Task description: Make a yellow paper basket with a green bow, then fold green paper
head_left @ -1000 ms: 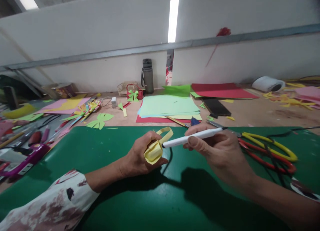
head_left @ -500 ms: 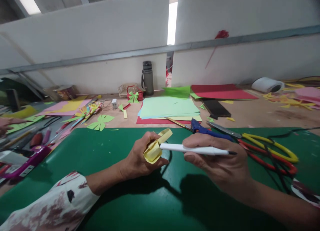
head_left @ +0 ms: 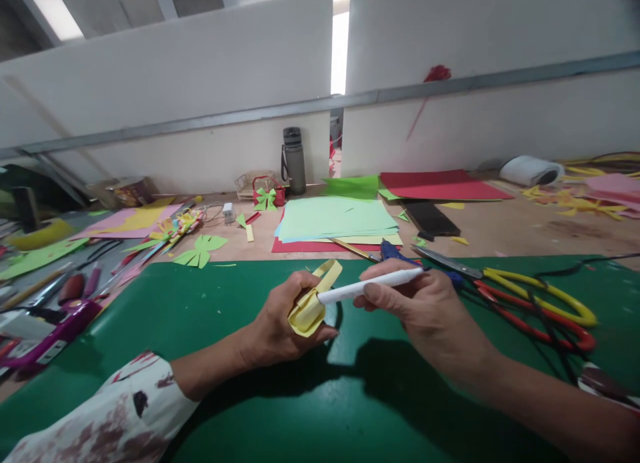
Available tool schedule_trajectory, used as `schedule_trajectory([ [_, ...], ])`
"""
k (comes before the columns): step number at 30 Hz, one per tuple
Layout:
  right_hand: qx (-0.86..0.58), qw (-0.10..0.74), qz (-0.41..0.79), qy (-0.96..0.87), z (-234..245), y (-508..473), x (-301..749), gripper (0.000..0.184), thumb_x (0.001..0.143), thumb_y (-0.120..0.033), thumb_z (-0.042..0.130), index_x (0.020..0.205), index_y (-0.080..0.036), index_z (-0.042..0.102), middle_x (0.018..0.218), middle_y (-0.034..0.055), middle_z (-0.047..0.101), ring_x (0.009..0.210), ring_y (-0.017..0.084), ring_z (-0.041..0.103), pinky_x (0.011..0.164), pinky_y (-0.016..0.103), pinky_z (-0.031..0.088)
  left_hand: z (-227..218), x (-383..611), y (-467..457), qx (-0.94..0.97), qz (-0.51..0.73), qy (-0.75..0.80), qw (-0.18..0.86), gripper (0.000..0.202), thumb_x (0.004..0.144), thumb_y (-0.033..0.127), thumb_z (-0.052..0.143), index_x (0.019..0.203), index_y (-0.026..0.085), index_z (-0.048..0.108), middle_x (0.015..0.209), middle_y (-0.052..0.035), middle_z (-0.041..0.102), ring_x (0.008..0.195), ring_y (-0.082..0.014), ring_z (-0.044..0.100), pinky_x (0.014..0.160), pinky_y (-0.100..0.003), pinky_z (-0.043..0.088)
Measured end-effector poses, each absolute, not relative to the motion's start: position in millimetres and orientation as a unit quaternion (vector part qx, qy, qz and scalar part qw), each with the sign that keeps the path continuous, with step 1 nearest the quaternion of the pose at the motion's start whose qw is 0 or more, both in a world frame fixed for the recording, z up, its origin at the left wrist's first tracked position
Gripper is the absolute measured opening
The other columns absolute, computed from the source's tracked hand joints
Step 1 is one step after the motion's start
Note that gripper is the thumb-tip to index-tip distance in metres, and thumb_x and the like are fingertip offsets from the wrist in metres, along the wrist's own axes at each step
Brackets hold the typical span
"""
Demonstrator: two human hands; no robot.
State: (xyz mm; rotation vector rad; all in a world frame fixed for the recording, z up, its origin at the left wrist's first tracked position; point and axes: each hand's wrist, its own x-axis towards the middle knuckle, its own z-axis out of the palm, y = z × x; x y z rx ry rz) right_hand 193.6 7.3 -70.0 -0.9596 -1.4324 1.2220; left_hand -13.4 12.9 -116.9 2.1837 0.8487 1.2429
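Covering pen (head_left: 350,289) middle: right hand (head_left: 425,309)

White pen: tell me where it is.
Head view, just right of centre: the white pen lies in the right hand over the green mat, its end against the yellow paper piece that the left hand holds.

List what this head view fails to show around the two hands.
All in the head view:
1. White pen: its end meets the yellow folded paper; whether it is inside the fold or only touching cannot be told.
2. Underside of that paper: covered by the left hand.
3. Blue tool: mostly behind the right hand.
4. Container at far left: print too blurred.
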Motion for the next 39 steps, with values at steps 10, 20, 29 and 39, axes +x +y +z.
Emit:
schedule_trajectory([
  [10,-0.415,0.478,0.449,-0.631,-63,4,192,0.021,0.067,-0.037,0.075,0.063,-0.018,0.067,0.051,-0.0023,0.056,0.048,0.01,0.042,0.044,0.022,0.033,-118,-13,12,0.799,0.456,0.288,0.265,0.045,0.073,0.039,0.073,0.104,0.02,0.045,0.081,0.0,0.052,0.066,-0.0121,0.049,0.057,-0.023,0.045],
  [20,-0.327,0.398,0.569,-0.641,-66,9,180,0.025,0.072,-0.041,0.071,0.072,-0.015,0.068,0.064,0.0011,0.063,0.06,0.013,0.056,0.056,0.024,0.046,-114,-9,12,0.82,0.434,0.264,0.264,0.04,0.072,0.031,0.072,0.103,0.018,0.05,0.089,-0.0063,0.059,0.074,-0.0161,0.056,0.064,-0.028,0.048],
  [29,-0.344,0.376,0.626,-0.59,-71,10,178,0.031,0.07,-0.043,0.073,0.069,-0.014,0.063,0.056,-0.0015,0.059,0.051,0.009,0.05,0.051,0.022,0.04,-114,-6,13,0.83,0.437,0.232,0.258,0.035,0.073,0.016,0.069,0.103,0.016,0.052,0.082,-0.0039,0.061,0.069,-0.014,0.059,0.061,-0.027,0.049],
  [39,-0.364,0.389,0.637,-0.557,-70,4,175,0.027,0.07,-0.038,0.075,0.064,-0.015,0.062,0.057,-0.0017,0.06,0.05,0.008,0.051,0.05,0.021,0.04,-116,-6,14,0.829,0.439,0.241,0.248,0.032,0.072,0.019,0.07,0.099,0.016,0.052,0.08,-0.003,0.06,0.064,-0.0121,0.056,0.057,-0.025,0.047],
])
